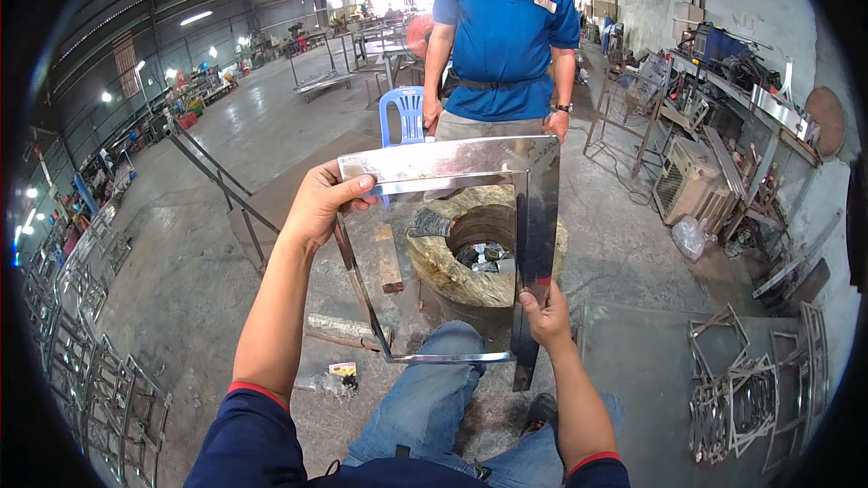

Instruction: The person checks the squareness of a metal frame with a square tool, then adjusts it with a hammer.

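A shiny metal frame (443,163), roughly rectangular, is held up in front of me between both hands. My left hand (325,197) grips its upper left corner, thumb on the front face. Lower down on the right, my right hand (546,314) is closed around the wide dark upright bar. A thin bar runs along the bottom of the frame, above my knees. Behind it stands a round, stone-like drum (429,267) with a hollow middle that holds rubbish. A dark grey glove (429,223) lies on the drum's rim.
A person in a blue shirt (502,45) stands just beyond the drum, beside a blue plastic chair (403,116). Metal frames (737,393) lie at the right; more frames (86,380) stand at the left. A wooden block (389,259) rests on the floor. A cluttered workbench (741,95) lines the right wall.
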Tool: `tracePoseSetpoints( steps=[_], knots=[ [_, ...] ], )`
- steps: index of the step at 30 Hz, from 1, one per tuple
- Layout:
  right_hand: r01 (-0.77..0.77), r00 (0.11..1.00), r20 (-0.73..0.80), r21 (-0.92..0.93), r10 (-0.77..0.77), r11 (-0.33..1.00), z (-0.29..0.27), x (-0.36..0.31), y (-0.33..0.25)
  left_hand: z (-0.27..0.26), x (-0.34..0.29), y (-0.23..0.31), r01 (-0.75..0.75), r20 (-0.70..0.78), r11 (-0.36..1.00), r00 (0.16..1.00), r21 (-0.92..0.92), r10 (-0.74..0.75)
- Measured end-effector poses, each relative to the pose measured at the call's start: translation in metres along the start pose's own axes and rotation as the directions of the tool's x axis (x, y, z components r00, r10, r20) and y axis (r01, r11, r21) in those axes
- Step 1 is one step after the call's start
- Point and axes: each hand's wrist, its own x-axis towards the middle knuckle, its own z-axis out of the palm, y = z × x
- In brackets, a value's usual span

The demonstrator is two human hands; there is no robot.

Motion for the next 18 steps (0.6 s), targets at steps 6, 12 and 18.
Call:
tracePoseSetpoints(
  steps=[6, 12, 18],
  knots=[
    [-0.041, 0.999, -0.006, -0.042, 0.041, 0.998, -0.002, -0.003, 0.003, 0.000, -0.005, 0.005, 0.006, 0.005, 1.000, 1.000, -0.006, -0.006],
    [-0.055, 0.998, -0.035, -0.008, 0.055, 0.998, 0.001, -0.005, -0.017, 0.001, -0.037, 0.016, -0.087, 0.052, 0.971, 0.994, -0.224, 0.101],
    [-0.147, 0.988, 0.070, 0.126, 0.139, 0.981, -0.006, -0.013, -0.018, -0.051, -0.096, -0.102, -0.469, 0.123, 0.246, 0.627, 0.848, 0.769]
  ],
)
